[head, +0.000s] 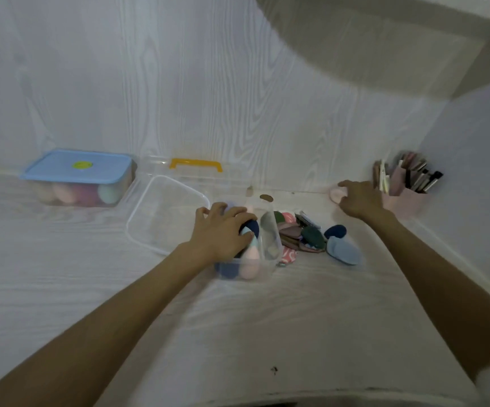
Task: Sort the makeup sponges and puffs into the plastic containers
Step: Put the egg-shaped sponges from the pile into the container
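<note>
Clear plastic container [245,259] sits mid-table, part-filled with sponges. Left hand [223,227] curls over a navy sponge [251,227] at its top, seemingly seating it. Right hand [358,199] reaches to the far wall, fingers closing on a pink puff [335,194]; grip is blurred. Unsorted puffs [302,236] lie just beside the container, within reach. A lidded blue box [77,177] is well apart.

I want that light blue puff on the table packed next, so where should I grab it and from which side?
Pinch the light blue puff across its flat body from above, coming in from the right. It lies flat on the table, the navy sponge touches its far edge, and the pile of puffs crowds its left.
</note>
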The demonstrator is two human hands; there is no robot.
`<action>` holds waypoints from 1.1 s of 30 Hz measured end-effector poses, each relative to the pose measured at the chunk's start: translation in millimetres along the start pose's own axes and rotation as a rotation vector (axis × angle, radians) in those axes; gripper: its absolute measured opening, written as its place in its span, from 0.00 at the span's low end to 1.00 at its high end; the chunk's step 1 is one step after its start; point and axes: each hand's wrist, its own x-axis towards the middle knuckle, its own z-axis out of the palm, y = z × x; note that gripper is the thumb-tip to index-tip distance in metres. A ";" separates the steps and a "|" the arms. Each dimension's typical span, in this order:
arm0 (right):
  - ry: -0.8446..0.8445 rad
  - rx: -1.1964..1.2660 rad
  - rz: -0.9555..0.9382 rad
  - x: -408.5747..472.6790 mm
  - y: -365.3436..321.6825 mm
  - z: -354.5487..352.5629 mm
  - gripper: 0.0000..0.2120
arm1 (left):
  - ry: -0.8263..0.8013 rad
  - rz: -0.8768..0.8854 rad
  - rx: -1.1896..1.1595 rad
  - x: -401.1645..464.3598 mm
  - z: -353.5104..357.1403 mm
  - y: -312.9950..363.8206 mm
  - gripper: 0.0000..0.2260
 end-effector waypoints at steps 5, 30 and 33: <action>-0.117 -0.176 0.018 26.6 10.2 28.2 0.30 | 0.008 -0.013 0.003 1.7 2.5 -0.6 0.20; -0.038 0.956 -0.270 -20.7 -73.0 -35.1 0.14 | 0.038 0.001 -0.003 -1.2 -1.3 3.1 0.18; -0.168 0.824 -0.382 -59.3 -94.7 -46.8 0.13 | 0.016 0.040 0.054 -0.3 -3.4 3.7 0.18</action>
